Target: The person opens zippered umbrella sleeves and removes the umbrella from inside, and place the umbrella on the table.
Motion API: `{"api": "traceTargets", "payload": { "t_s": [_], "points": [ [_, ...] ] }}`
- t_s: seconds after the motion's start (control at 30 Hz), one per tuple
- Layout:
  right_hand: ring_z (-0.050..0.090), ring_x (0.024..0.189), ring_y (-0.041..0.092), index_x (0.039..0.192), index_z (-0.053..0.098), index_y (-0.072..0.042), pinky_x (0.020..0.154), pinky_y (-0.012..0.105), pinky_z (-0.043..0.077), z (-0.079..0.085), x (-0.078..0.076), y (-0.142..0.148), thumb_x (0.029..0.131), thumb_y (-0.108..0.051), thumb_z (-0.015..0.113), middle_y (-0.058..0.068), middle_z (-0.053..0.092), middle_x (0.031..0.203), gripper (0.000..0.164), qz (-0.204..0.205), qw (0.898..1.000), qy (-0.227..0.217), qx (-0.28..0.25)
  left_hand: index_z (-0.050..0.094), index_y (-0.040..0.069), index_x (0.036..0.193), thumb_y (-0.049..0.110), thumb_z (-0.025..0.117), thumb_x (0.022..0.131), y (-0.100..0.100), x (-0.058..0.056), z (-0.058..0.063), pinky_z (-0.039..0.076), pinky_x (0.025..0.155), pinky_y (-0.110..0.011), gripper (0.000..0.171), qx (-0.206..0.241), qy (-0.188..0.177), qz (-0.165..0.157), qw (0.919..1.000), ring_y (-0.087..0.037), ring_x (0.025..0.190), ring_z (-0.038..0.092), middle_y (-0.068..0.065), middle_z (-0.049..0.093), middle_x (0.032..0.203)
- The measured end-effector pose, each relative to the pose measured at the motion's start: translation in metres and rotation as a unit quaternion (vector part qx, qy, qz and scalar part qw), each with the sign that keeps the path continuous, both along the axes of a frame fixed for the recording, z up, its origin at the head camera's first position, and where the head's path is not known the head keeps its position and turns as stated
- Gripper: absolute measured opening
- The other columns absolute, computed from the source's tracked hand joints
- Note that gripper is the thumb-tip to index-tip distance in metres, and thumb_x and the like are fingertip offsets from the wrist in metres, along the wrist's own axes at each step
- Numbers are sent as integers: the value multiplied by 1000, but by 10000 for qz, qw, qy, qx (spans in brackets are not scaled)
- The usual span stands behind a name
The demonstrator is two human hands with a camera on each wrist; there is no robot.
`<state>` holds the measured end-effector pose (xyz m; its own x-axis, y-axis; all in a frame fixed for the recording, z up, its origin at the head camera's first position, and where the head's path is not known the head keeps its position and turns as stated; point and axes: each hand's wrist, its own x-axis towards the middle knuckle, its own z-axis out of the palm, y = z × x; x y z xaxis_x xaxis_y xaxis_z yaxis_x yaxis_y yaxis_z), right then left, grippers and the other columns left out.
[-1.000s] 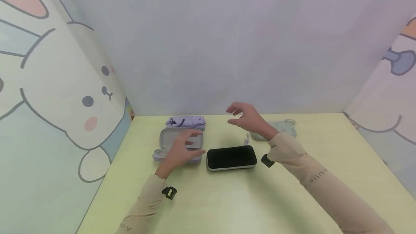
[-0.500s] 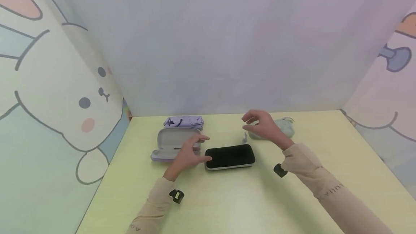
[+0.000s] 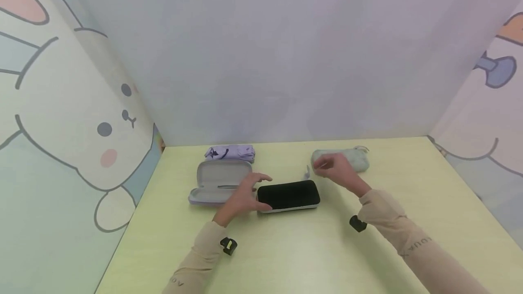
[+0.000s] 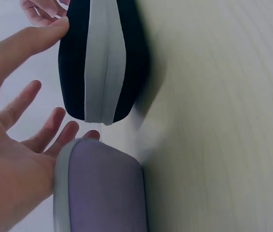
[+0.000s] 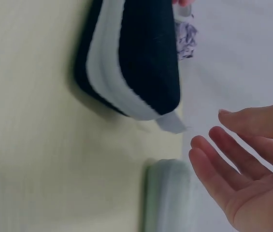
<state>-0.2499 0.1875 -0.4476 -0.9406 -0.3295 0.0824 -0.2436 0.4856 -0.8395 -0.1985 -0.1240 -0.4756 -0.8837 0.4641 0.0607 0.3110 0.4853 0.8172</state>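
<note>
A black case with a light zip band point(image 3: 288, 195) lies closed on the table. At its left end my left hand point(image 3: 243, 194) has its fingers spread; the thumb reaches the case's front edge, and I cannot tell whether it touches. Above the far right corner is my right hand point(image 3: 338, 169), fingers bent and thumb near the fingertips. A pale strap point(image 5: 171, 123) sticks out from that corner of the case. In the right wrist view a small gap separates the strap from the fingertips, which hold nothing visible.
An open purple hard case point(image 3: 222, 176) with grey lining and a thin dark item inside stands left of the black one. Behind it lies a purple folded cloth bundle point(image 3: 232, 153). A pale green pouch point(image 3: 356, 159) is behind the right hand. A wall closes the table's back.
My left hand has moved right, from over the purple case to the black case's left end. The right hand has moved right and down toward the strap. The cases stay put.
</note>
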Motion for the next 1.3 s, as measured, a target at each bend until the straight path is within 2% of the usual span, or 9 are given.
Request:
{"api": "traceTargets", "payload": {
  "t_s": [0.1,0.33,0.47,0.73,0.93,1.1,1.3],
  "points": [
    [65,82,26,94,68,6,67,30,54,-11,1,1,79,2,71,18,68,93,15,50,9998,-187,-98,52,9,128,18,88,65,5,0,1,42,95,-46,73,-239,49,-50,9997,-32,121,40,-9,44,130],
    [66,83,28,96,67,10,67,40,55,-31,1,-3,81,13,60,22,67,95,17,610,9967,-498,-218,57,14,119,18,89,62,12,-1,1,40,97,-42,65,-714,231,-53,9972,-24,114,45,-7,50,121],
    [65,85,26,98,67,9,68,40,55,-33,-2,-7,82,15,53,21,67,97,22,832,9941,-618,-334,60,16,115,16,89,61,13,-1,0,39,97,-39,62,-637,205,36,9978,-20,112,47,-1,54,117],
    [61,93,27,101,65,8,73,42,53,-33,-1,-7,82,14,45,18,65,101,29,1010,9910,-838,-249,63,15,114,12,90,59,15,0,-2,40,97,-40,62,-441,206,58,9988,-21,112,50,-1,57,117],
    [56,94,24,97,66,5,77,33,48,-42,-2,-10,90,4,51,13,65,97,17,850,9925,-817,-319,63,16,113,9,90,58,16,0,-3,41,96,-40,62,-483,151,119,9986,-21,112,50,-1,57,117],
    [54,94,25,96,65,4,76,31,47,-48,-2,-7,91,3,54,14,64,97,13,805,9927,-797,-409,63,14,113,6,90,57,17,0,-2,41,96,-40,62,-439,233,52,9988,-22,112,51,-2,58,116],
    [56,97,27,97,67,3,79,34,47,-40,1,-5,88,5,56,14,65,99,14,870,9930,-746,-285,63,13,112,5,89,57,19,0,-1,41,96,-41,62,-435,251,35,9987,-21,111,51,-3,58,115]
  ]
}}
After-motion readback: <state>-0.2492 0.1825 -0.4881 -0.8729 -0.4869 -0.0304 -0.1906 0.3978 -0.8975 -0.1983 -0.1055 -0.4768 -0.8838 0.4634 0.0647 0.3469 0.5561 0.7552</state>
